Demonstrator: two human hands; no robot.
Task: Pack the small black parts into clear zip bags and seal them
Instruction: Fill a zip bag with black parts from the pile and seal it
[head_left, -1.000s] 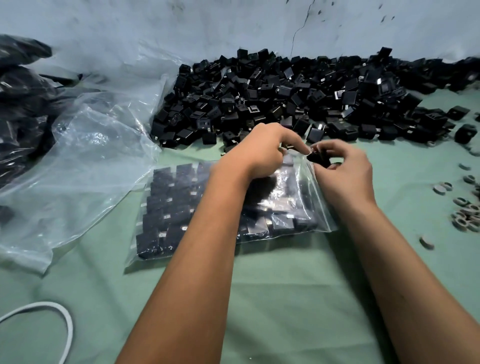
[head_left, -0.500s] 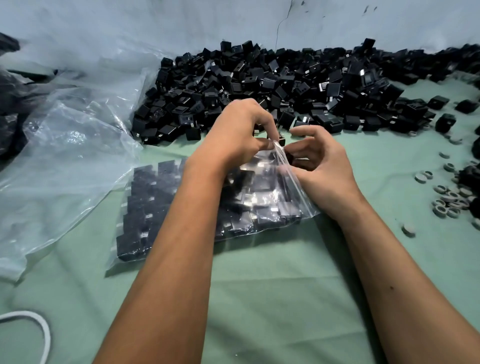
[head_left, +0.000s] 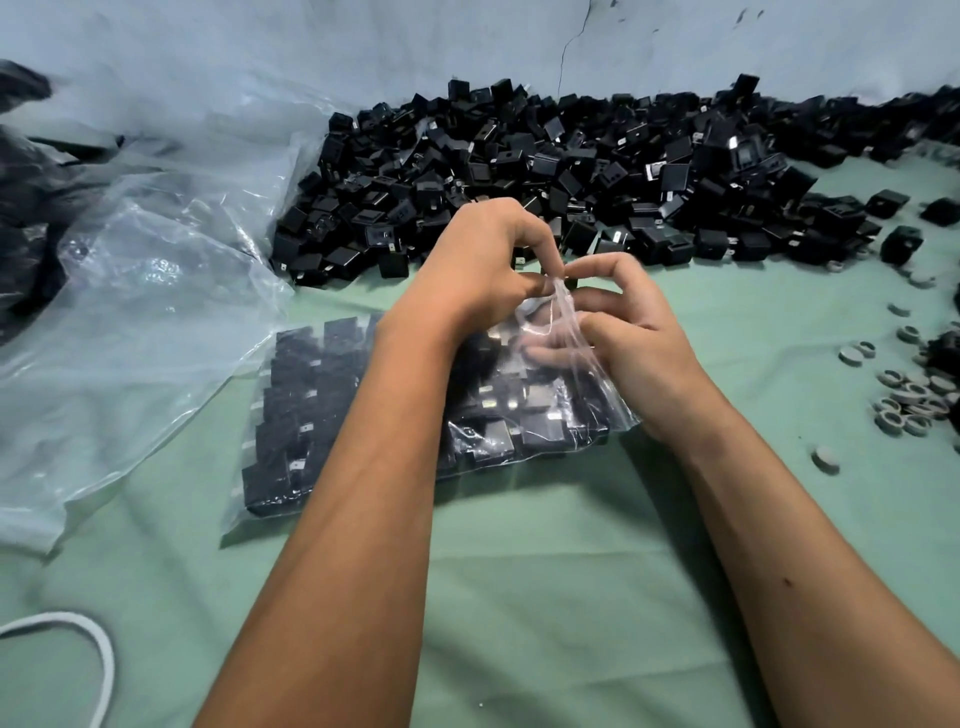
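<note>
A green cloth (head_left: 545, 597) covers the whole work surface and carries everything else. Taking the filled zip bag (head_left: 322, 415) at its middle as the landmark: beyond the bag, against the pale wall (head_left: 311, 47), a long heap of small black parts (head_left: 597, 171) stretches off to the right. To the left of the bag lies a big crumpled sheet of clear plastic (head_left: 130, 322), its edge just beside the bag's left side. Farther left of that, dark bagged goods (head_left: 26, 218) sit at the frame's edge.

The zip bag itself lies flat on the cloth, packed with rows of black parts, its right end lifted off the cloth. Over that end, the left hand (head_left: 483, 265) has thumb and fingers curled and pinches the raised mouth of the bag at its top corner. The right hand (head_left: 634, 332) meets it there, fingertips pinching the same strip of plastic, some fingers seen through the film. The two hands touch at the fingertips.

To the right of the bag, well apart, a scatter of small grey rings (head_left: 906, 402) lies on the cloth. Near the bag's lower left, a white cord (head_left: 98, 649) loops.
</note>
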